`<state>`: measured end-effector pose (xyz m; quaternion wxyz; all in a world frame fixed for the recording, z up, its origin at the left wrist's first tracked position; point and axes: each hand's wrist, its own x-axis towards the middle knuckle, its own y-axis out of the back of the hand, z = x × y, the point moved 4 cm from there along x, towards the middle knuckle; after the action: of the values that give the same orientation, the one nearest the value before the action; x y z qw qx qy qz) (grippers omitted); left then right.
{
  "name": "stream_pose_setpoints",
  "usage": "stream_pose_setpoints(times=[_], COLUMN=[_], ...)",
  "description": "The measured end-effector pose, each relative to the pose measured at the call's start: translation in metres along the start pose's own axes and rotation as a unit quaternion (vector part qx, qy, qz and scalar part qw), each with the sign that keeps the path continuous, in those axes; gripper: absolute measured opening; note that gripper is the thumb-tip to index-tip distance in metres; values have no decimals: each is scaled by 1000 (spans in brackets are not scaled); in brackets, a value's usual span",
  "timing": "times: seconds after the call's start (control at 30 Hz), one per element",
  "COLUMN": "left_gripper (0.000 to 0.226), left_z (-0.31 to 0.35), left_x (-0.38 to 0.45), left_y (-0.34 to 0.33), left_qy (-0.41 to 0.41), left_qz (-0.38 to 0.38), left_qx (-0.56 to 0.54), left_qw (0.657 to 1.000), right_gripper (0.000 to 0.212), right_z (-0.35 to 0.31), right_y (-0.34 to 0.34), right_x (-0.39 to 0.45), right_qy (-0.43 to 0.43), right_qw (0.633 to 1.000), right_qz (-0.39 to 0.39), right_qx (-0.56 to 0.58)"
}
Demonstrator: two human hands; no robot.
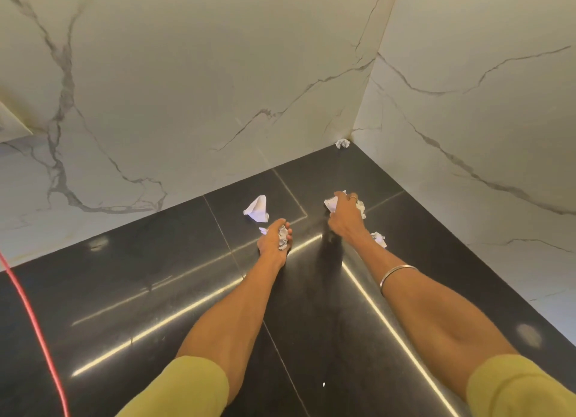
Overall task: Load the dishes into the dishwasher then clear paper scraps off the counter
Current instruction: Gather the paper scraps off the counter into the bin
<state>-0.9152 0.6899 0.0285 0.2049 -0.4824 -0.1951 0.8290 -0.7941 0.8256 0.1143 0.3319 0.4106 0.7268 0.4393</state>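
On the black counter (156,292), my left hand (272,239) is curled around a crumpled white paper scrap (283,237). A folded white scrap (257,209) lies just beyond it, and a tiny bit of paper (263,230) shows at its left. My right hand (344,217) is closed on crumpled paper (331,203) that sticks out on both sides of the fingers. Another scrap (378,239) rests beside my right wrist. One more crumpled scrap (343,143) sits far back in the corner where the walls meet.
White marble-look walls (218,89) enclose the counter at the back and on the right. A red cable (37,329) runs along the counter's left side. A pale fixture (9,122) sticks out of the wall at far left.
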Motion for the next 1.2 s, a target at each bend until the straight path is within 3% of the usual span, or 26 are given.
stream_pose_setpoints(times=[0.13, 0.23, 0.37, 0.57, 0.7, 0.83, 0.97, 1.2], left_gripper=[9, 8, 10, 20, 27, 29, 55, 38], left_z=[4, 3, 3, 1, 1, -3, 0, 8], left_x=[5, 6, 4, 3, -2, -3, -15, -29], left_y=[-5, -2, -1, 3, 7, 20, 23, 27], left_qy=[5, 5, -3, -14, -14, -29, 21, 23], left_qz=[10, 8, 3, -13, -23, 13, -23, -98], left_qx=[-6, 8, 27, 48, 91, 112, 83, 54], left_qw=[1000, 1000, 1000, 999, 995, 993, 996, 993], right_gripper=[58, 49, 55, 17, 18, 14, 14, 14], right_z=[-8, -1, 5, -2, -29, -57, -62, -77], right_y=[-4, -26, -38, -32, -17, -31, -63, -66], right_x=[17, 26, 20, -1, -42, -88, -111, -109], right_qy=[-16, -3, 39, 83, 145, 233, 203, 172], right_qw=[995, 994, 993, 996, 975, 957, 957, 979], right_qz=[-64, -56, -7, -11, 57, 12, -20, -7], right_qx=[-74, -90, -111, 27, 159, 170, 208, 110])
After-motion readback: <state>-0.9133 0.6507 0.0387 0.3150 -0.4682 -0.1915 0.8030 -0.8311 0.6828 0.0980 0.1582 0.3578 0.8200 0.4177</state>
